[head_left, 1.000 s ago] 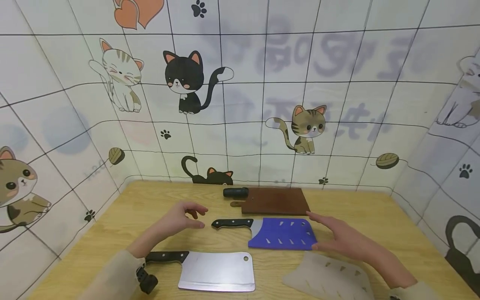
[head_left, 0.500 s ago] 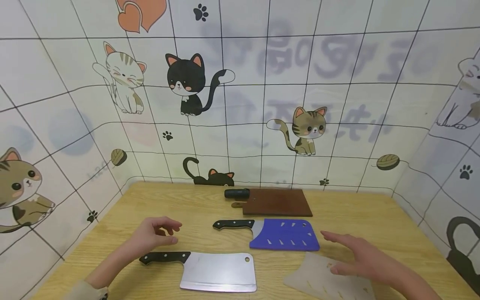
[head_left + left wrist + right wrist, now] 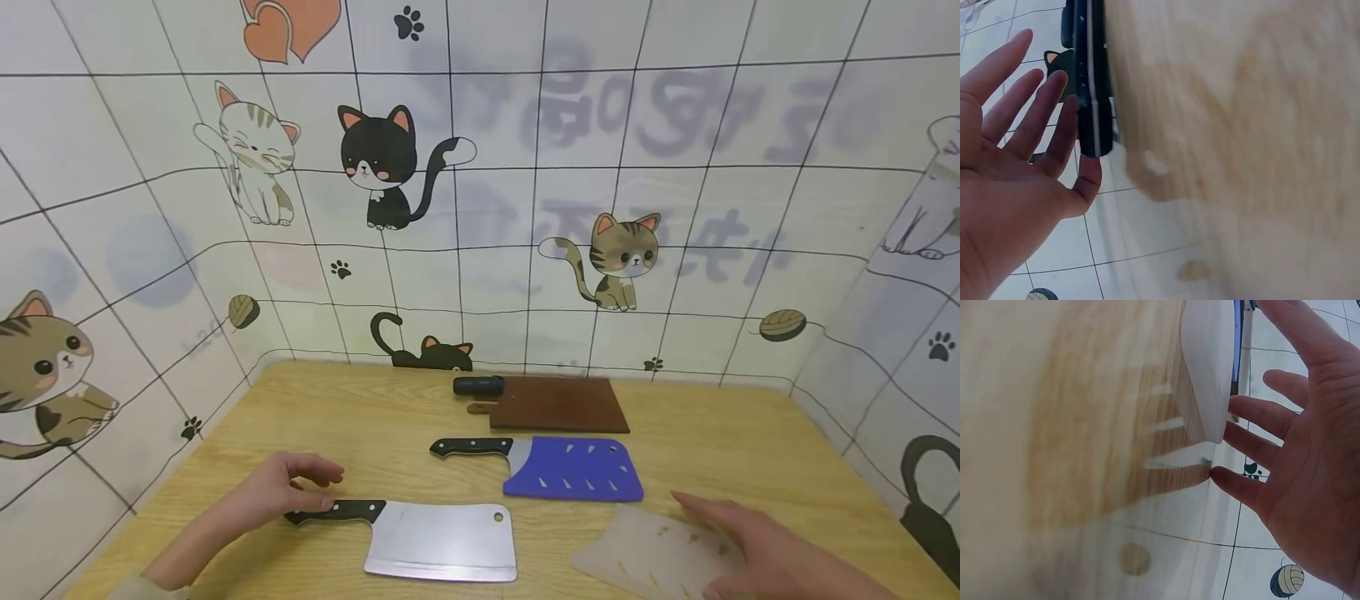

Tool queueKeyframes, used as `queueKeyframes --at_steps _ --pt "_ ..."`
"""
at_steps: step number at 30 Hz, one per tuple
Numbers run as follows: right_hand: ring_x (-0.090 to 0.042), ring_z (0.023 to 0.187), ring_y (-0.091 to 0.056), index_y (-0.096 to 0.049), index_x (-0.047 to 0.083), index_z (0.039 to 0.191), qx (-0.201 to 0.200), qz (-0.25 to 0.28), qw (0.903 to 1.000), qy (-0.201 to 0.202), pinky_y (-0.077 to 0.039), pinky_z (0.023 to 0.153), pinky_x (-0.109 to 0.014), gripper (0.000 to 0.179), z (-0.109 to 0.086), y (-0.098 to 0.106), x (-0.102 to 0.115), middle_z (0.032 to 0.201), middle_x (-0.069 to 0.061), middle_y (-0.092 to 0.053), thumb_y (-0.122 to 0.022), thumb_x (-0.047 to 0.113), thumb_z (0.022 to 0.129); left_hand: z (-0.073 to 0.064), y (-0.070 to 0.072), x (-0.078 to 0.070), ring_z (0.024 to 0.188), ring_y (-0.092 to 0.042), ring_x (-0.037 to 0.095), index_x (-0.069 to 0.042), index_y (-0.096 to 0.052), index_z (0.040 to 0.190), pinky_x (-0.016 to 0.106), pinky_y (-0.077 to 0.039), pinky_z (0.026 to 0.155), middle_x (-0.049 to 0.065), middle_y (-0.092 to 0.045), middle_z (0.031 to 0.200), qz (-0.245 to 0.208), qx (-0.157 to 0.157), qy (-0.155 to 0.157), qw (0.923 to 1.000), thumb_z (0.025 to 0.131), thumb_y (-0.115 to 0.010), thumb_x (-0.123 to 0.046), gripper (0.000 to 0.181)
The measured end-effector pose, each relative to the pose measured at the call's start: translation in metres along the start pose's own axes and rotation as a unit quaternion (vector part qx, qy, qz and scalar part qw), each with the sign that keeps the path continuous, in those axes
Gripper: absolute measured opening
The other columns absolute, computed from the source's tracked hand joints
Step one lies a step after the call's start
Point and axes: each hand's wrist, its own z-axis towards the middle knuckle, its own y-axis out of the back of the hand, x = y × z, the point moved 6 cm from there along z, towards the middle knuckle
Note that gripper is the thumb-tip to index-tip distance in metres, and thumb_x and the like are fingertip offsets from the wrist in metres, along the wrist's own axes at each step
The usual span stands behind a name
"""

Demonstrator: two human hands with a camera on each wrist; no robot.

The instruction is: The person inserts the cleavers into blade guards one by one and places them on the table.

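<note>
A bare cleaver (image 3: 442, 540) lies flat at the front of the table, its black riveted handle (image 3: 356, 510) pointing left. My left hand (image 3: 277, 497) is at the end of this handle, fingers apart and loosely bent; the left wrist view shows its palm beside the handle (image 3: 1093, 94) without gripping it. To the right, a whitish translucent blade guard (image 3: 641, 550) with small slots lies on the wood. Over its right part hovers my right hand (image 3: 772, 550), fingers spread, fingertips close to the guard's edge (image 3: 1210, 369) in the right wrist view.
Behind the bare cleaver lies a second cleaver with a black handle (image 3: 471, 447) and a blue slotted guard (image 3: 573, 479) on its blade. Farther back are a brown cutting board (image 3: 558, 404) and a black cylinder (image 3: 477, 386). Cat-print walls (image 3: 495, 283) enclose the wooden table (image 3: 360, 417).
My left hand has come back from beside the blue-guarded cleaver to the bare cleaver's handle. My right hand has drawn away from the blue guard, toward me and over the whitish guard.
</note>
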Motion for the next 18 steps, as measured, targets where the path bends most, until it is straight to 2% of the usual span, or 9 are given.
queueKeyframes --at_steps 2,5,10,12,15,18 --pt "-0.055 0.13 -0.045 -0.043 0.007 0.156 -0.005 0.006 0.9993 -0.036 -0.041 0.095 -0.071 0.103 -0.002 -0.002 -0.005 0.147 -0.024 -0.05 -0.09 0.046 0.073 0.0 -0.002 0.004 0.098 -0.064 0.015 0.003 -0.072 0.118 0.027 -0.052 0.079 0.013 -0.073 0.113 -0.004 0.016 0.004 0.9998 0.087 -0.083 -0.014 0.038" --pt "-0.055 0.128 -0.046 -0.044 0.006 0.155 -0.008 0.004 0.9991 -0.041 -0.04 0.093 -0.073 0.1 -0.004 -0.007 -0.008 0.146 -0.026 -0.049 -0.088 0.048 0.077 0.0 -0.006 0.007 0.1 -0.066 0.014 0.006 -0.071 0.119 0.026 -0.053 0.078 0.015 -0.073 0.113 -0.022 0.041 0.009 0.9989 0.085 -0.083 -0.011 0.039" --pt "-0.055 0.124 -0.05 -0.046 -0.003 0.15 -0.017 -0.053 0.9984 0.012 -0.044 0.091 -0.07 0.091 -0.005 -0.012 -0.011 0.142 -0.026 -0.052 -0.082 0.05 0.085 0.001 -0.012 0.009 0.102 -0.068 0.014 0.008 -0.069 0.119 0.025 -0.053 0.078 0.017 -0.073 0.113 -0.035 0.071 0.009 0.9968 0.083 -0.084 -0.008 0.042" --pt "-0.05 0.122 -0.054 -0.048 -0.002 0.149 -0.025 -0.088 0.9955 0.027 -0.049 0.09 -0.063 0.089 -0.006 -0.014 -0.012 0.141 -0.022 -0.055 -0.08 0.051 0.086 0.002 -0.014 0.009 0.102 -0.068 0.014 0.007 -0.07 0.119 0.025 -0.052 0.079 0.017 -0.073 0.113 -0.031 0.078 0.007 0.9965 0.082 -0.084 -0.008 0.043" --pt "-0.048 0.12 -0.056 -0.049 -0.003 0.148 -0.031 -0.114 0.9924 0.034 -0.051 0.09 -0.058 0.089 -0.008 -0.016 -0.012 0.14 -0.02 -0.056 -0.079 0.054 0.086 0.002 -0.015 0.01 0.102 -0.067 0.012 0.004 -0.071 0.118 0.025 -0.051 0.081 0.013 -0.073 0.113 -0.018 0.082 0.004 0.9964 0.079 -0.086 -0.008 0.044" --pt "-0.05 0.122 -0.055 -0.048 -0.003 0.148 -0.03 -0.117 0.9922 0.028 -0.049 0.092 -0.06 0.092 -0.009 -0.018 -0.012 0.141 -0.023 -0.055 -0.077 0.058 0.086 0.002 -0.016 0.012 0.101 -0.065 0.01 0.0 -0.073 0.118 0.024 -0.05 0.083 0.009 -0.073 0.114 -0.005 0.08 0.003 0.9968 0.076 -0.087 -0.009 0.045"
